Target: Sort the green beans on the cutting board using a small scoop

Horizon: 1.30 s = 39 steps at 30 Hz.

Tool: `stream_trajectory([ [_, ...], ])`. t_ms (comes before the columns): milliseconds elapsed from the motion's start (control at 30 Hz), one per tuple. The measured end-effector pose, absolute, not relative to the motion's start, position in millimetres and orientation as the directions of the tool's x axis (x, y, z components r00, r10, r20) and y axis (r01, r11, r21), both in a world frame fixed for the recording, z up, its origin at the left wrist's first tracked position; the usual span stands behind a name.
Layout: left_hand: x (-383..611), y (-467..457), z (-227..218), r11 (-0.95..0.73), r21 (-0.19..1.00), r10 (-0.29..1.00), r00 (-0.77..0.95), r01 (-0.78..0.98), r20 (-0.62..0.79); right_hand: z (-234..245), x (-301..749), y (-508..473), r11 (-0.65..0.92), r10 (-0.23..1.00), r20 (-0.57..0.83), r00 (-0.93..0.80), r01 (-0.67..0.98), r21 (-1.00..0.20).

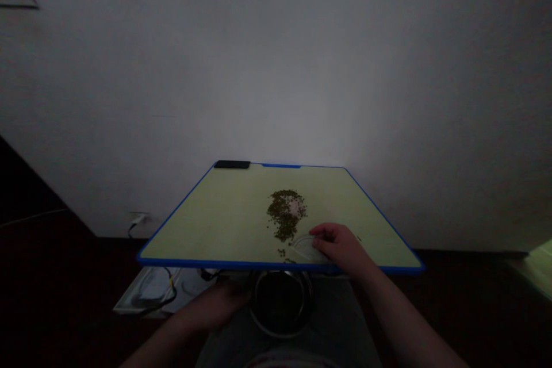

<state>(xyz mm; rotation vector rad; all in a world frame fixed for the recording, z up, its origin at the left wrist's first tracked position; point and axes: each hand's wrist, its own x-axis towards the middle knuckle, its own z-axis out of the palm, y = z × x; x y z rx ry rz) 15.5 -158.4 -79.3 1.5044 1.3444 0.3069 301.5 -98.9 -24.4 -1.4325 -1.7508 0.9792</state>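
Shadow covers the lower part of the view, so the left hand [218, 305] is dark and soft-edged. It sits below the near edge of a pale green cutting board [202, 230] with a blue rim, just left of a round steel bowl [282, 303]. Its fingers look loosely together and it shows nothing held, though the dimness leaves its grip impossible to tell.

The right hand [340, 247] lies on the board near its near edge, fingers curled and close together. They rest against a clear curved plastic piece [306, 249] that is nearly see-through, so its outline is hard to make out and its exact kind is unclear. Whether the fingers clamp it or only touch it cannot be told.

A heap of small green beans [284, 213] lies near the middle of the board, with a pale pinkish patch [294, 206] in it. Its long axis runs far to near, tapering toward the plastic piece, with a few stray beans beside that piece.

A black flat object [232, 164] sits at the far edge of the board. Left of the bowl, below the board, tangled dark cables [161, 293] lie across a pale tray-like item, partly cut off by the board.
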Motion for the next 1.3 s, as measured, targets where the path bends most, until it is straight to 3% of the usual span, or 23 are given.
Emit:
stream_trajectory([
  [67,14.0,-162.2,-48.5,0.026,0.783,0.827,0.426,0.622,-0.367,-22.9,303.5,-100.1,0.125,0.981,0.032,-0.19,0.498,-0.858],
  [167,14.7,-153.3,-1.1,0.012,0.811,0.814,0.466,0.585,-0.348,-21.4,305.5,-102.5,0.132,0.98,0.032,-0.198,0.518,-0.845],
  [267,15.4,-115.5,32.2,-0.113,0.804,0.961,0.27,0.583,-0.06,-19.3,305.2,-104.7,0.128,0.981,0.024,-0.194,0.543,-0.83],
  [367,11.6,-60.0,45.0,-0.201,0.684,0.98,0.133,0.701,0.151,-16.6,303.6,-104.6,0.165,0.977,0.049,-0.208,0.591,-0.789],
  [533,0.0,20.2,29.0,-0.256,0.535,0.965,0.243,0.805,0.096,-16.5,302.3,-99.5,0.219,0.964,0.078,-0.255,0.591,-0.776],
  [633,-7.0,49.6,6.4,-0.295,0.452,0.955,0.244,0.842,0.169,-20.1,302.3,-96.4,0.229,0.959,0.075,-0.274,0.588,-0.776],
  [867,-24.3,63.0,-28.3,-0.266,0.567,0.909,0.008,0.78,0.416,-24.4,300.0,-97.9,0.264,0.94,0.086,-0.329,0.547,-0.794],
  [1133,-30.2,54.9,-30.1,-0.264,0.564,0.899,-0.013,0.782,0.438,-25.8,299.2,-103.4,0.238,0.943,0.063,-0.328,0.528,-0.815],
  [1300,-29.5,53.6,-30.2,-0.283,0.531,0.898,0.025,0.799,0.44,-23.4,305.9,-89.9,0.262,0.952,0.119,-0.28,0.555,-0.789],
])
